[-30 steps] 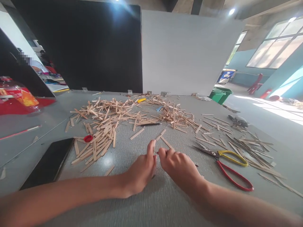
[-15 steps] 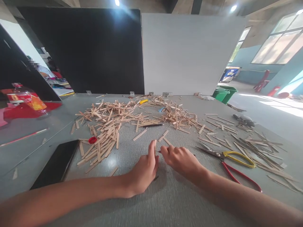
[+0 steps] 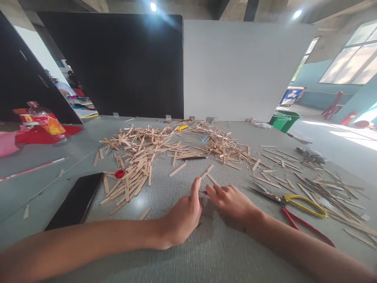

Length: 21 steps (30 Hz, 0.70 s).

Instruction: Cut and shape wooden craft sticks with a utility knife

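The person at the grey table (image 3: 176, 269) has both hands left of the scissors (image 3: 282, 199), the pair with one yellow handle and one red. The left hand (image 3: 186, 215) is closed, thumb raised, pinching what looks to me like a pale wooden stick (image 3: 200, 182); only a thin edge shows by the thumb, so I couldn't swear to it. The right hand (image 3: 228, 199), nearer the scissors, has its fingers curled firmly round a slim pointed tool (image 3: 203, 192), its tip poking out toward the left thumb. Whether tip and stick touch, I can't tell. Well left of the scissors lies a heap of flat sticks (image 3: 127, 190), a red cap (image 3: 119, 173) at its edge, and further left a black phone (image 3: 75, 202). A black pen (image 3: 196, 158) lies left of the scissors too, farther back than their blades.
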{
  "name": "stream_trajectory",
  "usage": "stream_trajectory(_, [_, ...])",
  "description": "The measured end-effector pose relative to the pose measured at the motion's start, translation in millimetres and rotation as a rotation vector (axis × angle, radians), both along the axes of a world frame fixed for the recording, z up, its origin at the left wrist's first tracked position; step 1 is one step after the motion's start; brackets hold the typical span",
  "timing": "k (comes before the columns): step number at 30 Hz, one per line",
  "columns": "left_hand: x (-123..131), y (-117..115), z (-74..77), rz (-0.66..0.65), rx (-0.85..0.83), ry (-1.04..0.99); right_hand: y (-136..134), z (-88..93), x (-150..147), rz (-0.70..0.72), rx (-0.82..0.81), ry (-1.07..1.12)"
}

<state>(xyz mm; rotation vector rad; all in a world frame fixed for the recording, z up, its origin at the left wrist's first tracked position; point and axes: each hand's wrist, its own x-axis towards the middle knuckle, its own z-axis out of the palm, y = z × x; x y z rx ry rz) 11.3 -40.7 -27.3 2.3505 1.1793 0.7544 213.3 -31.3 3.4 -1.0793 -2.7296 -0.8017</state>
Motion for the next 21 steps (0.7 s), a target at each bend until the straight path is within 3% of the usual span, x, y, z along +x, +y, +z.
stream_trajectory(4, [-0.6,-2.0,2.5,-0.008,0.011,0.007,4.2,3.7,5.2,0.052,-0.010,-0.009])
stream_trajectory(9, [-1.2,-1.7,7.3,-0.043,-0.010,0.013,-15.3,5.4,-2.8,-0.151,0.057,0.021])
stream_trajectory(13, [0.2,-0.4,7.0,0.009,0.001,0.038,-2.8,3.0,0.1,-0.015,-0.012,-0.004])
stream_trajectory(15, [0.6,-0.8,6.3,0.015,0.007,0.047,-4.9,3.2,-1.9,-0.027,0.004,-0.002])
stream_trajectory(17, [0.8,-1.6,5.5,0.015,0.012,0.047,-13.7,4.2,-6.4,-0.104,0.058,0.014])
stream_trajectory(19, [1.2,-2.1,4.5,0.012,0.020,0.042,-19.5,4.9,-9.0,-0.273,0.170,0.047])
stream_trajectory(21, [1.8,-1.8,3.0,0.014,0.033,0.038,-15.6,5.3,-6.5,-0.133,0.139,0.018])
